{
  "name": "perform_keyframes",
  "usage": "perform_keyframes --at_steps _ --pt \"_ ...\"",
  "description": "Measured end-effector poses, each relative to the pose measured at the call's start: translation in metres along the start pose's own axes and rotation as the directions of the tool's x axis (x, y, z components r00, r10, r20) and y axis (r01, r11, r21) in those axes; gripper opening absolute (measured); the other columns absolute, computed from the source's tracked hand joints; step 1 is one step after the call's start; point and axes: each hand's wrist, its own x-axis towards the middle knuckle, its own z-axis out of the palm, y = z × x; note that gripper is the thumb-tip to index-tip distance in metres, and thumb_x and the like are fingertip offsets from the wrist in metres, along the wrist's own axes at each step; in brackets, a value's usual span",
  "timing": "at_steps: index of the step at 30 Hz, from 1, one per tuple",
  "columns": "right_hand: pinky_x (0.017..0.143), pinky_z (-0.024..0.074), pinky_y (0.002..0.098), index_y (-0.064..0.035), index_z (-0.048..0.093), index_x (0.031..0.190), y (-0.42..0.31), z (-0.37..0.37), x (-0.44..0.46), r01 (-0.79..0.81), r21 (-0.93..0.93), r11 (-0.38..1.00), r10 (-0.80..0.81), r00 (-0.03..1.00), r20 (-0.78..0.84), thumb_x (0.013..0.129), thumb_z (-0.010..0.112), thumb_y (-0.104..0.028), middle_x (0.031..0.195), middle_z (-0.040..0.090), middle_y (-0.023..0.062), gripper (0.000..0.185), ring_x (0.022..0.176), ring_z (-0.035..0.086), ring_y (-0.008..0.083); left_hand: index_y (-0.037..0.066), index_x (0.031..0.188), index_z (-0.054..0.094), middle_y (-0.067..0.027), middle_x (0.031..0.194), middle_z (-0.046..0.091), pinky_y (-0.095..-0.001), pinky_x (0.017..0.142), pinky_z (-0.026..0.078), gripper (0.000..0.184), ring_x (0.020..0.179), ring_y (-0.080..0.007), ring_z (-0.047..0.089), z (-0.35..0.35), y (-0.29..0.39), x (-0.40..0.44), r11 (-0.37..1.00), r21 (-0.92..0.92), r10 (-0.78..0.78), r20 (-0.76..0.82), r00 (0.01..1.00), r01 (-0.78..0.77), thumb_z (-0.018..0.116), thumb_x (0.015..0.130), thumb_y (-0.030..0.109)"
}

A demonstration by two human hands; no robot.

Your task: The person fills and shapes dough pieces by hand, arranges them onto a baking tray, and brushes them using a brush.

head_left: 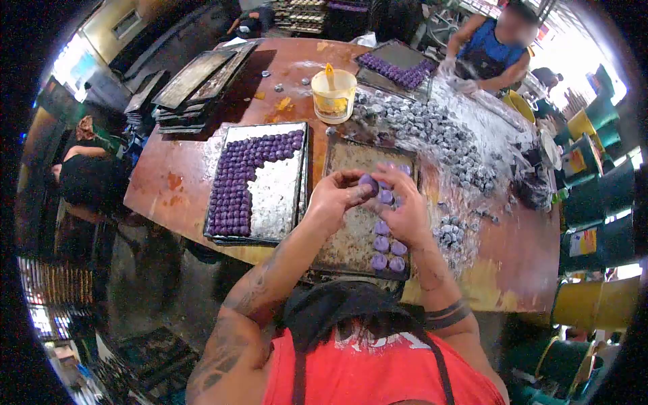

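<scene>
Above the middle tray, my left hand pinches a purple dough ball. Close beside it on the right, my right hand has its fingers curved around the ball's other side, partly blurred; whether they grip it is hard to see. Lighter purple pieces lie in rows along the right side of this tray, some hidden by my right hand. To the left, another tray carries packed rows of dark purple balls along its left side and top, with its metal surface showing at the lower right.
A white bucket with a yellow-handled tool stands behind the trays. Floured dark pieces spread across the table's right side. Stacked trays sit at the back left. Across the table, a person in blue has floury hands near another tray.
</scene>
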Motion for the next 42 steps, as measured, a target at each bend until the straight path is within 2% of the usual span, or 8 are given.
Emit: perform_keyframes --at_steps 8,12,15,23,29,34,37,42 --pt "0.091 0.0471 0.0406 -0.0056 0.06 0.092 0.027 0.006 -0.004 0.262 0.038 0.964 -0.264 0.963 0.053 0.059 0.078 -0.002 0.115 0.065 0.0065 0.038 0.102 0.062 0.0264 0.007 0.109 0.064 -0.003 0.099 0.066 -0.0322 0.076 0.053 0.03 0.091 -0.0184 0.064 -0.004 -0.056 0.004 0.924 -0.254 -0.212 0.288 0.934 0.288 0.074 0.083 0.018" --pt "0.084 0.0504 0.0288 -0.0068 0.054 0.112 0.024 0.046 -0.049 -0.357 0.459 0.813 0.381 0.924 0.043 0.072 0.076 -0.001 0.106 0.061 0.0055 0.046 0.097 0.06 0.0161 0.005 0.11 0.064 -0.0047 0.097 0.067 -0.0295 0.077 0.051 0.025 0.087 -0.017 0.064 -0.013 -0.066 -0.004 0.931 -0.148 -0.337 0.005 0.941 0.334 0.07 0.086 0.01" --pt "0.084 0.0507 0.0291 -0.0044 0.052 0.128 0.031 0.055 -0.068 -0.489 0.478 0.729 0.536 0.843 0.045 0.077 0.074 -0.001 0.108 0.061 0.0079 0.056 0.095 0.061 0.0152 0.001 0.111 0.064 -0.0072 0.1 0.068 -0.0283 0.08 0.051 0.022 0.087 -0.0151 0.063 -0.013 -0.059 -0.013 0.909 0.416 0.07 -0.17 0.983 0.007 0.065 0.089 0.004" --pt "0.084 0.0486 0.0352 -0.0006 0.064 0.11 0.063 0.075 -0.153 -0.58 -0.177 0.795 0.606 0.757 0.246 0.081 0.067 -0.007 0.107 0.063 0.0137 0.03 0.093 0.06 0.0247 -0.002 0.138 0.04 -0.0195 0.139 0.048 -0.0369 0.113 0.031 0.056 0.131 -0.0294 0.046 -0.085 -0.135 -0.021 0.635 0.728 0.22 0.151 0.964 -0.258 0.048 0.083 -0.007" --pt "0.095 0.0406 0.0455 -0.0013 0.059 0.116 0.033 0.076 -0.175 -0.198 -0.473 0.858 0.322 0.926 0.198 0.077 0.059 -0.004 0.121 0.054 0.0184 0.038 0.111 0.051 0.0386 0.001 0.128 0.049 -0.0135 0.126 0.058 -0.0356 0.103 0.041 0.045 0.119 -0.0236 0.054 -0.1 -0.123 -0.025 0.733 0.668 0.165 0.012 0.986 -0.131 0.05 0.083 -0.006" --pt "0.096 0.0425 0.0457 -0.0026 0.061 0.116 0.054 0.06 -0.155 -0.076 -0.48 0.874 0.384 0.714 0.585 0.079 0.064 -0.014 0.111 0.062 0.0186 0.039 0.107 0.055 0.0382 0.003 0.121 0.055 -0.0085 0.11 0.064 -0.0332 0.092 0.047 0.036 0.101 -0.0188 0.06 -0.085 -0.116 -0.036 0.755 0.655 -0.089 0.065 0.994 0.025 0.055 0.086 -0.002" --pt "0.085 0.0468 0.0457 -0.0072 0.067 0.101 0.102 -0.004 -0.126 -0.348 -0.532 0.772 0.385 0.922 -0.044 0.076 0.061 -0.005 0.105 0.064 0.0165 0.026 0.099 0.058 0.0366 0.003 0.113 0.06 -0.0083 0.101 0.068 -0.0337 0.083 0.051 0.026 0.09 -0.0198 0.064 -0.096 -0.106 -0.042 0.666 0.746 -0.102 0.058 0.993 0.025 0.059 0.088 0.004" --pt "0.091 0.0455 0.0412 -0.0039 0.065 0.106 0.198 -0.066 -0.157 -0.259 -0.707 0.659 0.421 0.905 0.061 0.074 0.059 0.0 0.106 0.063 0.0144 0.033 0.103 0.057 0.0353 0.006 0.101 0.067 -0.0135 0.09 0.071 -0.0364 0.074 0.053 0.019 0.084 -0.0273 0.068 -0.174 -0.075 -0.023 0.277 0.961 0.214 -0.062 0.975 0.0 0.061 0.087 0.016"
